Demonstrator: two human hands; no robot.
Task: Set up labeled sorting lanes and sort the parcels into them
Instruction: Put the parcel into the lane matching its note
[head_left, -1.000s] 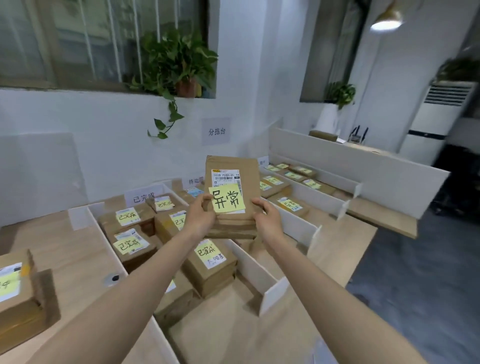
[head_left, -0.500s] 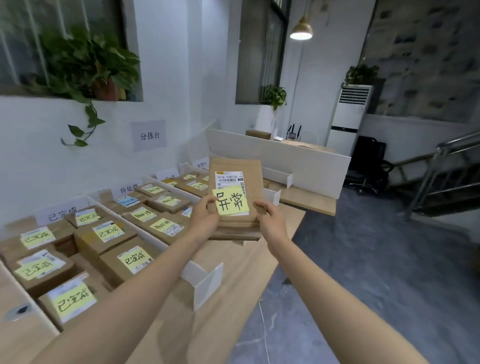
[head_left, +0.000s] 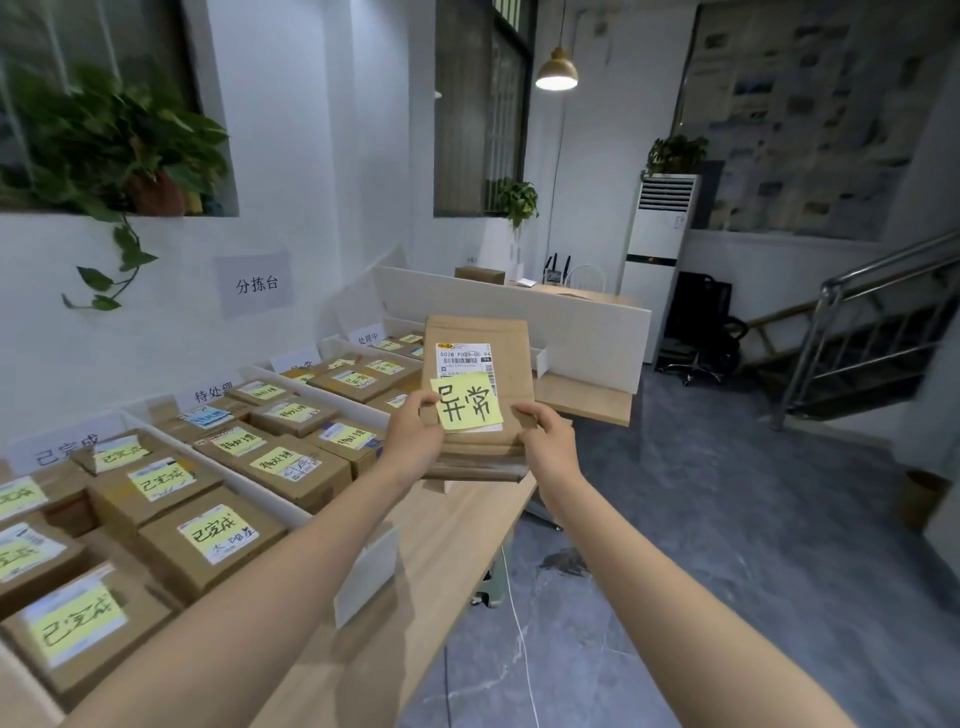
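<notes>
1. Compared with one second ago, the stack of flat brown cardboard parcels (head_left: 478, 332) has travelled rightward along the long wooden table (head_left: 457, 535). It has gone from above the table's middle lanes to above its right-hand front edge.
2. Grip state: the left hand (head_left: 413, 441) pinches the stack's left edge, thumb on top. The right hand (head_left: 548, 441) clasps the right edge, fingers curled round it. Both hold the stack clear of the table.
3. A yellow paper sticky note (head_left: 469, 408) marked 异常 sits on the top parcel.
4. Done: white upright dividers (head_left: 260, 491) split the table into lanes. Brown cardboard boxes noted 已完成 (head_left: 208, 535) fill its left lane, and brown cardboard boxes noted 待处理 (head_left: 280, 462) fill the next.
5. Remaining, as judged: the held stack is not yet placed. The receiving lane cannot be confirmed, since one wall label behind the table is partly hidden.
</notes>
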